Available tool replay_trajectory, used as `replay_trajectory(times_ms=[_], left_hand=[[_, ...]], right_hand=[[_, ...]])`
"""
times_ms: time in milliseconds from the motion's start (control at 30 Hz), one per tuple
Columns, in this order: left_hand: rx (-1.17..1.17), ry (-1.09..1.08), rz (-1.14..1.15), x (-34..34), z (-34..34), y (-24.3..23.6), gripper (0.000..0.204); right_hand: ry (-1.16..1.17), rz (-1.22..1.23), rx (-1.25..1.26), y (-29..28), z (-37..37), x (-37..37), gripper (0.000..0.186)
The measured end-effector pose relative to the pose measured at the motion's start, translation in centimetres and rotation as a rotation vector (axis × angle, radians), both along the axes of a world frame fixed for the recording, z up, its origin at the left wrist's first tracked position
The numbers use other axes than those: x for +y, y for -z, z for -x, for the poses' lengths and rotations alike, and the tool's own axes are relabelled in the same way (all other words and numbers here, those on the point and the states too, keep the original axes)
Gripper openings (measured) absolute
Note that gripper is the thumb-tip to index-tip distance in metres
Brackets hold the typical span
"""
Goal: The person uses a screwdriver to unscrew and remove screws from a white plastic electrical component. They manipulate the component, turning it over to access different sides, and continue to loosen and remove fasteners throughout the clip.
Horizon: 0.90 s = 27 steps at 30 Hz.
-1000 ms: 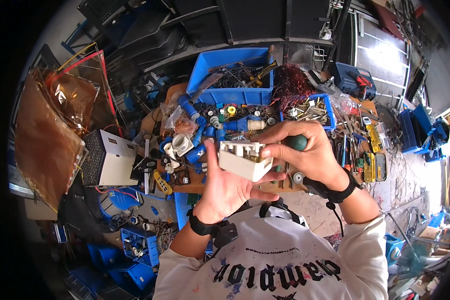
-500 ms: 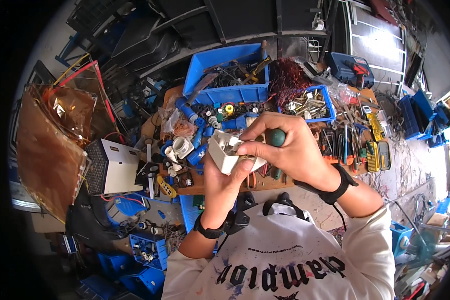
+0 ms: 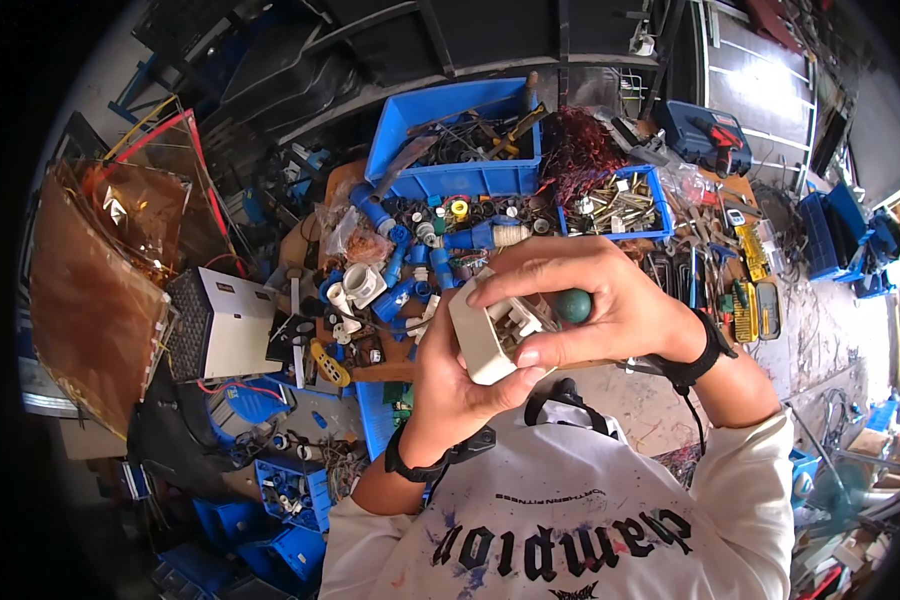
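Observation:
A white plastic housing (image 3: 478, 342), open on one side with small white parts inside, is held over the front of the workbench. My left hand (image 3: 442, 368) wraps round its left side and underside, thumb along the lower edge. Over its open side, my right hand (image 3: 610, 300) reaches with the forefinger on the top edge and the thumb at the lower right. A green-handled tool (image 3: 573, 306) with a rounded end sits in my right hand's grip; its shaft is hidden.
Loose pipe fittings (image 3: 395, 285) crowd the workbench's left half. Behind stand a large blue bin (image 3: 455, 182) of tools and a smaller blue tray (image 3: 615, 236) of metal bolts. Hand tools lie rightward, near a red drill (image 3: 722, 140). A white box (image 3: 238, 325) stands at left.
The white housing has turned in my hands, its plain outer wall now facing left. My right forefinger has moved onto its top edge, and the green handle has shifted right and slightly down.

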<state>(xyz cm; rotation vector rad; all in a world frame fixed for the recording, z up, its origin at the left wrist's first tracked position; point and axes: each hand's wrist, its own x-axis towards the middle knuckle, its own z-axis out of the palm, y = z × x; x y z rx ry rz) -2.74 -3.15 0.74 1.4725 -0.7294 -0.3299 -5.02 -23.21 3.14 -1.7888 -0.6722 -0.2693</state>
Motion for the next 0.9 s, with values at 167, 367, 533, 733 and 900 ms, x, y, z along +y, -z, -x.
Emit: replay_trajectory(times_ms=[167,367,533,733,900], left_hand=[[0.005,-0.006,0.053,-0.2,0.0,0.9,0.071],[0.066,-0.013,0.043,0.1,0.2,0.9,0.073],[0.102,0.003,0.045,0.1,0.1,1.2,0.073],[0.239,0.02,0.116,-0.2,0.4,0.7,0.071],[0.253,-0.036,0.118,0.0,0.6,1.0,0.069]], right_hand=[[0.083,-0.053,-0.061,0.9,0.3,0.9,0.031],[0.103,-0.087,0.042,0.6,0.9,1.2,0.032],[0.152,-0.086,0.128,0.7,1.4,1.4,0.029],[0.233,-0.13,0.135,0.7,1.3,2.0,0.022],[0.204,-0.112,0.292,-0.3,1.3,2.1,0.024]])
